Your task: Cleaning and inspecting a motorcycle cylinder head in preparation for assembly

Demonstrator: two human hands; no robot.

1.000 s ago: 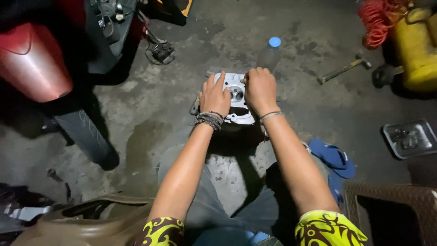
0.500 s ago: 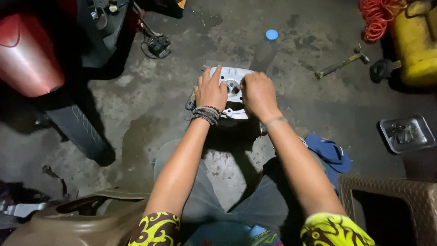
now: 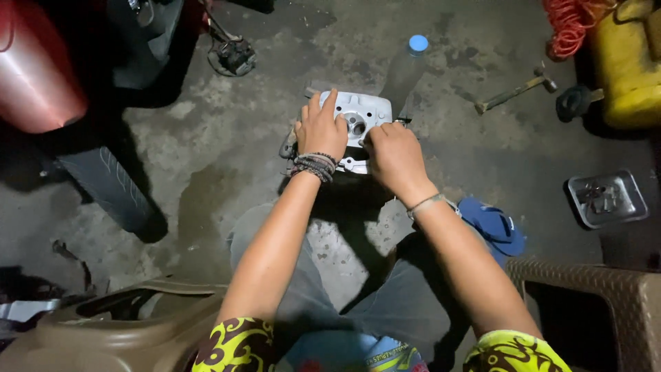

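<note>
Both hands are down on the metal engine part on the floor: the left hand lies flat with fingers spread over its near-left corner, the right hand is curled on its near-right edge, though I cannot tell whether it pinches anything. Part sits bare, bore open, nothing fitted in it yet by the look of it. Scanning left to right: red bodywork, a black tyre, a clear bottle with a blue cap just beyond the part, a hammer, a blue sandal, a metal tray, a yellow container. No labels legible.
</note>
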